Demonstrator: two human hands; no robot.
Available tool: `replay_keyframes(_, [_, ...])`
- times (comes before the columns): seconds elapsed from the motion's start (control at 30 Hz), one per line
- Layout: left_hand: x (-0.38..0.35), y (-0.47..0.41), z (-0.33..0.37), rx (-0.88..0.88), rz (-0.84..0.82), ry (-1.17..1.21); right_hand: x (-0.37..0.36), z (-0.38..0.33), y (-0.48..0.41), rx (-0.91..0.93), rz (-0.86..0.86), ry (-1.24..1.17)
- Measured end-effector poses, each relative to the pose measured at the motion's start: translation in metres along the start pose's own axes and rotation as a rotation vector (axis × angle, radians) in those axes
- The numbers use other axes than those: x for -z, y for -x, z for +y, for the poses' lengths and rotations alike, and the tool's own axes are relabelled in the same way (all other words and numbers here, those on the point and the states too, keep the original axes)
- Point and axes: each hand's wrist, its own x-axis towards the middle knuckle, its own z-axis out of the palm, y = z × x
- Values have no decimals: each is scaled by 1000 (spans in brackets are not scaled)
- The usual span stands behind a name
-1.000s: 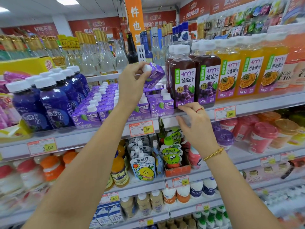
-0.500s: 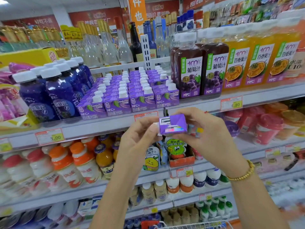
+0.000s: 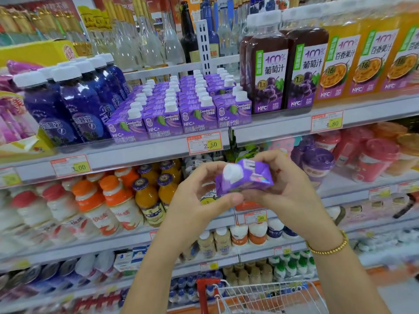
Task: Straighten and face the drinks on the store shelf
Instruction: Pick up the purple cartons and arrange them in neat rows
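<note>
A small purple juice carton [image 3: 246, 177] with a white cap is held in front of the second shelf, tipped so that its cap faces me. My left hand [image 3: 195, 196] pinches its left end from below and the side. My right hand [image 3: 285, 189] cups it from the right and behind. Above, several rows of matching purple cartons [image 3: 181, 105] stand on the upper shelf [image 3: 140, 152], labels forward.
Blue bottles [image 3: 74, 103] stand left of the cartons, dark grape juice bottles [image 3: 285, 71] and orange juice bottles [image 3: 367, 57] to the right. Lower shelves hold orange-capped and white bottles [image 3: 108, 207]. A wire shopping cart [image 3: 260, 295] sits below my arms.
My left hand lifted one carton off the upper shelf and brought it down. My right hand joined it, and the carton has turned from bottom-up to cap towards me.
</note>
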Motion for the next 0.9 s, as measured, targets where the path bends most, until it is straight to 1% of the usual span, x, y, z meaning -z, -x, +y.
replay_keyframes(0.07, [-3,1,-3,5,6,6,1,3,1,-37,21,-97])
replay_keyframes(0.13, [-6,2,-3,2,46,29,1,4,1,-48,18,-126])
replay_keyframes(0.2, [-7,3,-3,-19,91,48,5,5,2,-59,1,-112])
replay_keyframes(0.3, [-4,2,2,-42,174,48,13,4,3,-95,11,-19])
replay_keyframes(0.37, [-4,2,6,-27,214,47,14,6,3,-161,23,-47])
replay_keyframes(0.47, [-11,2,8,13,257,89,9,12,4,-305,-97,-64])
replay_keyframes(0.5, [-13,1,7,12,276,98,8,13,5,-323,-141,-53])
replay_keyframes(0.6, [-16,-2,9,-35,311,120,6,13,6,-302,-203,-21])
replay_keyframes(0.73, [-15,-2,12,-122,260,115,4,17,7,-232,-102,-34])
replay_keyframes(0.8, [-13,-1,11,-131,238,57,1,20,7,-198,-69,-75])
replay_keyframes(0.9, [-14,1,10,-86,208,-108,-6,25,8,-186,-22,-191])
